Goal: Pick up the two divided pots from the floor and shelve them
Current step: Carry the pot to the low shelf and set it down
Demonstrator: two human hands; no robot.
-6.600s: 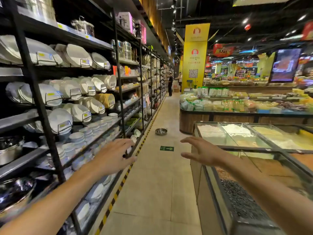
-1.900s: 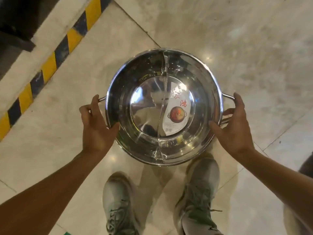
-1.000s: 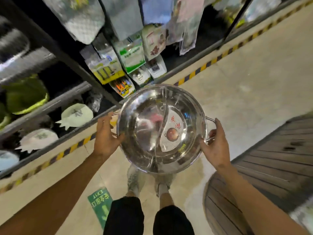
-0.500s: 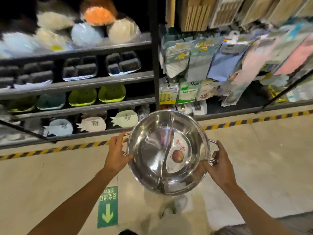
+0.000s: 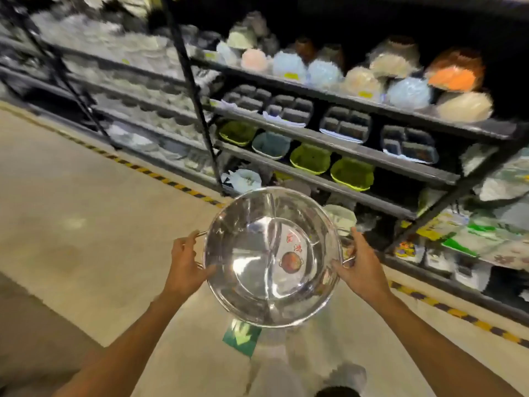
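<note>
2 hands grasp 1 divided pot, carried above the aisle floor.

Left hand (image 5: 185,263) is wrapped on the left side handle, thumb pressed to the rim; right hand (image 5: 361,265) is wrapped on the right side handle, thumb likewise at the rim. Divided pot (image 5: 272,255) is stainless steel, held roughly level and clear of the floor (image 5: 86,224), with a curved partition down its middle and a printed label (image 5: 292,257) in the right compartment. Green arrow sticker (image 5: 242,336) lies on the floor below the pot. Yellow-black hazard stripe (image 5: 160,177) borders the shelving unit (image 5: 329,181) beyond, stocked with green trays (image 5: 310,159), divided containers (image 5: 345,124) and wrapped bowls (image 5: 360,80). View is blurred.
</note>
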